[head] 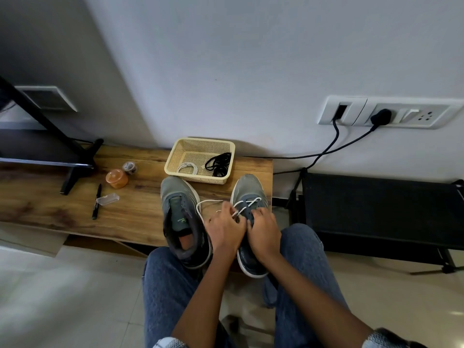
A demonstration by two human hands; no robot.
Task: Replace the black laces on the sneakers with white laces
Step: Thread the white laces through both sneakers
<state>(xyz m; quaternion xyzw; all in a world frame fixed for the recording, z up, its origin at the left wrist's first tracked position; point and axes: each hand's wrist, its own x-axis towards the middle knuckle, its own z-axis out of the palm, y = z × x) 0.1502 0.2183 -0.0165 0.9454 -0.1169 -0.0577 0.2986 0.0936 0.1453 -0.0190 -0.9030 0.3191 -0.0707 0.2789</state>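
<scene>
So the grey mesh sneaker on the right (248,197) sits at the right end of the wooden plank surface (135,209) and is partway laced: a thin white lace (247,202) already crosses a couple of times over the lower eyelets near the toe, with a loose loop of it trailing off to the left between the two shoes. The left hand (223,226) pinches that lace with curled fingers right at the eyelets, and the right hand (265,231) has its fingers curled down on the tongue and upper of the same shoe, looks like it's steadying it, though I can't tell if it also holds the other lace end. The upper eyelets look like they're left to do. The matching grey sneaker on the left (180,214) stands just beside it with no lace at all, tongue bare, so that one hasn't been started. Behind both, the cream plastic mesh basket (200,144) holds the removed black laces (218,164) bundled on its right side and a coiled spare white lace (187,168) on its left, presumably for shoe number two. I'd say roughly a third done.
</scene>
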